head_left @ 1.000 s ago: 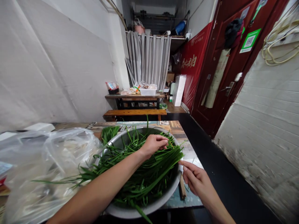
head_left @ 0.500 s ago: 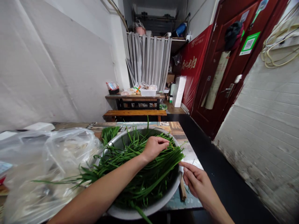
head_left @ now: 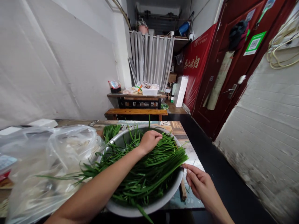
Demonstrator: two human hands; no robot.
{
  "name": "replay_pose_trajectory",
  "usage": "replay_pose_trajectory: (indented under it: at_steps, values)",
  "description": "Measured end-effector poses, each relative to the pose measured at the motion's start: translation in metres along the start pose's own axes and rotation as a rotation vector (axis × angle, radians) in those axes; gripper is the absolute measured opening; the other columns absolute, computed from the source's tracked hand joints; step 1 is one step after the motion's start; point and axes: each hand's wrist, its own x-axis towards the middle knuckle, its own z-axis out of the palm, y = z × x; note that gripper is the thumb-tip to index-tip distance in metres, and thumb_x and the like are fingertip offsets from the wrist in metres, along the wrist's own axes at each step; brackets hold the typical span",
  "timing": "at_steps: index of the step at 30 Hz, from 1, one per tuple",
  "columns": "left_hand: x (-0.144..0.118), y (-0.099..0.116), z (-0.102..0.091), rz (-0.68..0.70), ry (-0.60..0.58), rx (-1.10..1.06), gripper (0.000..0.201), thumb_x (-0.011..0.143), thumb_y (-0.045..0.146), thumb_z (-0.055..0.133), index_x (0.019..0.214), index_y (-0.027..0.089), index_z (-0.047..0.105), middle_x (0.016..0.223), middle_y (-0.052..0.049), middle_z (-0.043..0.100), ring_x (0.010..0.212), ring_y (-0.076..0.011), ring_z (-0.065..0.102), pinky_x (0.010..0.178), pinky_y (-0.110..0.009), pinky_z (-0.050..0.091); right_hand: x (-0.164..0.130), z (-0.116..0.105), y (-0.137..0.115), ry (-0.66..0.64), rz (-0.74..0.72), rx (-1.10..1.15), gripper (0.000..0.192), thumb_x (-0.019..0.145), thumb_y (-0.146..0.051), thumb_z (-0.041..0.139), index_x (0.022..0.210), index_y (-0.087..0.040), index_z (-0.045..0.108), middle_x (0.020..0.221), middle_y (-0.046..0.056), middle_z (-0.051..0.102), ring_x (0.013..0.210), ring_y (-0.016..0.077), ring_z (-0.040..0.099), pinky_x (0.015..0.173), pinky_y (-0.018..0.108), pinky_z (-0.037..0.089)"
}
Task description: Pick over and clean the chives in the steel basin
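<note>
The metal basin (head_left: 140, 209) fills the near right part of the table (head_left: 179, 129), heaped with green chives (head_left: 149, 168) that spill leftward. A crumpled plastic bag (head_left: 46, 161) blocks the left side, touching the chives. A narrow bare strip stays open at the table's right edge, and the far edge is clear.

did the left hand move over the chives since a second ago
Yes. The left hand has slid toward the far rim of the metal basin, and its fingers are now curled on the chives.
</note>
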Motion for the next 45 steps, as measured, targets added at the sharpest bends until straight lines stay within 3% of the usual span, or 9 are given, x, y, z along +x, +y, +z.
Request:
replay_pose_trajectory:
  at_steps: [4,8,12,17,21,25,32,36,45]
  values:
    - [-0.003,-0.013,0.017,0.031,-0.115,0.118,0.018,0.072,0.027,0.059,0.081,0.019,0.071,0.084,-0.004,0.068,0.08,-0.0177,0.06,0.074,-0.026,0.044,0.0,-0.004,0.005,-0.022,0.011,-0.02,0.048,0.066,-0.048,0.067,0.097,-0.011,0.064,0.043,-0.007,0.043,0.029,0.0002,0.023,0.032,0.015,0.012]
    - [-0.004,-0.015,0.023,0.031,-0.091,0.152,0.012,0.07,0.024,0.058,0.071,0.019,0.07,0.081,-0.003,0.067,0.079,-0.0167,0.059,0.075,-0.026,0.043,0.0,-0.003,0.004,-0.015,0.035,-0.012,0.051,0.064,-0.049,0.068,0.097,-0.01,0.065,0.041,-0.007,0.042,0.029,0.0006,0.023,0.032,0.015,0.011]
    - [0.0,-0.015,0.023,0.009,-0.067,-0.026,0.014,0.072,0.023,0.053,0.072,0.016,0.066,0.075,-0.003,0.066,0.072,-0.0144,0.059,0.07,-0.025,0.044,-0.001,-0.001,-0.002,-0.01,0.027,-0.013,0.05,0.062,-0.049,0.069,0.094,-0.01,0.066,0.041,-0.006,0.044,0.029,0.0014,0.024,0.032,0.016,0.01]
    - [0.002,-0.017,0.024,-0.131,-0.181,-0.323,0.021,0.077,0.02,0.046,0.087,0.011,0.062,0.065,-0.003,0.065,0.055,-0.0111,0.057,0.057,-0.023,0.047,-0.003,0.001,-0.007,-0.014,0.013,-0.015,0.047,0.062,-0.049,0.069,0.091,-0.011,0.067,0.04,-0.006,0.044,0.029,0.0012,0.025,0.031,0.015,0.012]
    - [0.001,-0.016,0.014,-0.07,-0.029,-0.052,0.03,0.077,0.021,0.051,0.104,0.015,0.062,0.094,-0.008,0.065,0.083,-0.0174,0.06,0.08,-0.032,0.045,-0.003,0.001,-0.007,-0.021,0.019,-0.008,0.047,0.062,-0.049,0.069,0.091,-0.012,0.068,0.041,-0.006,0.044,0.029,0.0008,0.024,0.031,0.015,0.011]
    - [-0.003,-0.006,0.005,0.166,0.097,0.206,0.036,0.073,0.026,0.062,0.11,0.025,0.06,0.128,-0.008,0.045,0.119,-0.0243,0.037,0.099,-0.041,0.027,-0.004,0.001,-0.006,-0.015,0.032,-0.007,0.047,0.061,-0.049,0.07,0.091,-0.012,0.068,0.041,-0.006,0.044,0.029,0.0015,0.025,0.031,0.015,0.011]
    - [-0.007,-0.003,0.015,0.066,-0.098,0.311,0.014,0.067,0.036,0.068,0.071,0.024,0.072,0.084,-0.006,0.062,0.095,-0.0254,0.047,0.087,-0.043,0.028,-0.004,0.002,-0.009,-0.023,0.016,0.009,0.048,0.06,-0.049,0.071,0.09,-0.012,0.068,0.041,-0.006,0.044,0.028,0.002,0.025,0.03,0.016,0.011]
    - [-0.006,-0.006,0.02,0.007,-0.106,0.175,0.011,0.071,0.028,0.061,0.074,0.023,0.071,0.081,-0.004,0.067,0.09,-0.022,0.053,0.088,-0.04,0.031,-0.004,0.003,-0.009,-0.027,0.027,0.009,0.048,0.061,-0.049,0.07,0.092,-0.012,0.068,0.041,-0.006,0.044,0.029,0.0023,0.024,0.031,0.016,0.01]
    - [-0.01,0.018,0.031,-0.114,-0.085,-0.492,0.022,0.069,0.028,0.06,0.081,0.011,0.067,0.075,-0.005,0.069,0.069,-0.0145,0.062,0.067,-0.024,0.048,-0.003,0.007,-0.013,-0.043,-0.006,0.008,0.047,0.062,-0.048,0.07,0.091,-0.012,0.068,0.042,-0.006,0.045,0.028,0.0018,0.024,0.03,0.017,0.009]
